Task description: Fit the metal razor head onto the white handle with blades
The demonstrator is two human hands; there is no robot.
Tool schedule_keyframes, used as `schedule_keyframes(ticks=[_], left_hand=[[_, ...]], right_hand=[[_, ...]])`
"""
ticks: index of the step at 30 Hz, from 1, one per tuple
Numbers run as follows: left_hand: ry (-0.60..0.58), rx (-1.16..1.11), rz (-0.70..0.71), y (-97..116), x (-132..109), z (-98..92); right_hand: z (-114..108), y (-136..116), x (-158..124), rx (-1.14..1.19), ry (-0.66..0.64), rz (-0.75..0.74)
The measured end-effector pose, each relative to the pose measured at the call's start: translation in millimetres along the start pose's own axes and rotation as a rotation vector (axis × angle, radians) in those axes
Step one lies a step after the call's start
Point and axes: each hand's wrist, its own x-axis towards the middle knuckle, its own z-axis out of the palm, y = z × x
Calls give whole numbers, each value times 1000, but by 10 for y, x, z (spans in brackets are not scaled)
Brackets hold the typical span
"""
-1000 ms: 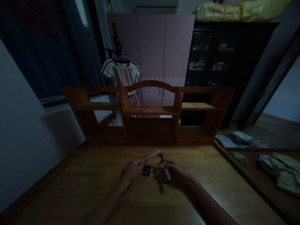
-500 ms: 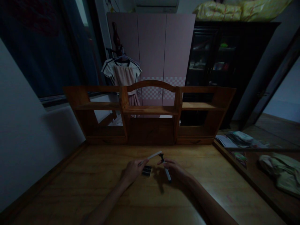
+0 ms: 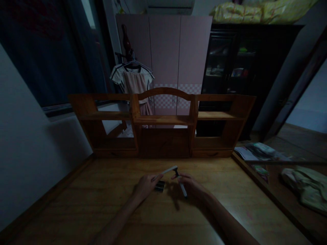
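My left hand (image 3: 145, 185) is closed on a slim whitish stick (image 3: 169, 169), which looks like a toothbrush. Its far end meets the dark head of a razor (image 3: 183, 190) that has a white handle and a black lower tip. Around that handle the fingers of my right hand (image 3: 190, 182) are closed, holding it tilted above the desk. Just beside my left fingers a small black object (image 3: 160, 185) in sections lies on the desktop, partly covered by the hand. Dim light hides the fine detail of the razor head.
The wooden desktop (image 3: 122, 217) lies under both forearms. A wooden shelf unit (image 3: 163, 119) with small drawers stands along its back edge. Beyond the right rim are papers (image 3: 258, 151) and a pale cloth bag (image 3: 306, 187). A wall (image 3: 25, 153) rises at the left.
Both hands keep nearly the same place and grip. The stick's far end has shifted very slightly at the razor head.
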Motion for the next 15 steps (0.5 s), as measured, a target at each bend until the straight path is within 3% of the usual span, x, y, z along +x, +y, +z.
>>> schedule_keyframes(ticks=[7, 15], left_hand=[[38, -50, -18, 23, -7, -45], [-13, -46, -48, 64, -1, -43]], right_hand=[[-3, -26, -24, -38, 24, 2], [-25, -6, -2, -61, 40, 7]])
